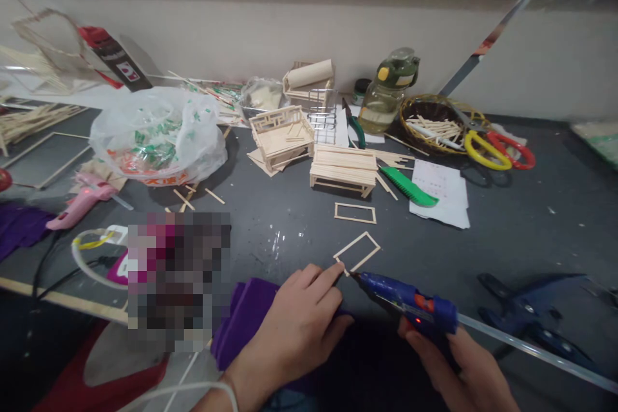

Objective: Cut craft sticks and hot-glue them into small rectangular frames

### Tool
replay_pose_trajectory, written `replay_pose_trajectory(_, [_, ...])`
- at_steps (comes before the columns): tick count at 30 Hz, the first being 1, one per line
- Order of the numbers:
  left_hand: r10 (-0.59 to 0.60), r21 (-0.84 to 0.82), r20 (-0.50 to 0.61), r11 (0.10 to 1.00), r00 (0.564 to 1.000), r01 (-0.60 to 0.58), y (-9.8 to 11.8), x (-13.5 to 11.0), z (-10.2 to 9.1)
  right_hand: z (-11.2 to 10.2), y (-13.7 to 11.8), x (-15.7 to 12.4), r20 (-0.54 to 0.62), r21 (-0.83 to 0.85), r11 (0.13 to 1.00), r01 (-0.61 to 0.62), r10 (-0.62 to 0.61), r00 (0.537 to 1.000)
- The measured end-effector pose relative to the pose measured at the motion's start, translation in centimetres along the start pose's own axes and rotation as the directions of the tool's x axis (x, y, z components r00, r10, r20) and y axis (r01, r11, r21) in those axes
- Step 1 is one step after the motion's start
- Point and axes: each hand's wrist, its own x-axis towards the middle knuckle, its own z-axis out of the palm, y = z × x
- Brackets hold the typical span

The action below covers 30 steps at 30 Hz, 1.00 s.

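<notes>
My right hand (449,357) grips a blue glue gun (410,302) by its handle. A clear glue stick (526,341) juts from the gun's back, and a red light glows on its side. The nozzle is at the near corner of a small rectangular frame of thin wooden sticks (358,252). My left hand (306,309) lies palm down with its fingers stretched out, a fingertip on the short near side of that frame. Just beyond lies a second small stick frame (355,212), flat on the dark table.
Behind the frames stand a miniature wooden bench (342,170) and a miniature wooden seat (282,135). To the right are a green-handled cutter (410,187), paper (441,196), scissors (499,151) and a basket (410,135). A plastic bag (159,135) and pink glue gun (82,199) lie left.
</notes>
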Motion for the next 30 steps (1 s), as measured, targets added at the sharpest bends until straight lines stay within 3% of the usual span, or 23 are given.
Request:
replay_pose_trajectory(8, [0.0, -0.01, -0.012, 1.0, 1.0, 0.0, 0.0, -0.05, 0.0, 0.23, 0.06, 0.23, -0.01, -0.018, 0.996, 0.089, -0.089, 0.996])
replay_pose_trajectory(17, [-0.009, -0.016, 0.012, 1.0, 1.0, 0.009, 0.01, -0.12, 0.03, 0.43, 0.54, -0.13, -0.027, -0.076, 0.992, 0.102, -0.105, 0.994])
replay_pose_trajectory(30, [0.0, -0.004, 0.009, 1.0, 1.0, 0.0, -0.11, -0.13, 0.28, 0.33, 0.35, 0.57, 0.05, -0.023, 0.999, 0.023, -0.022, 0.999])
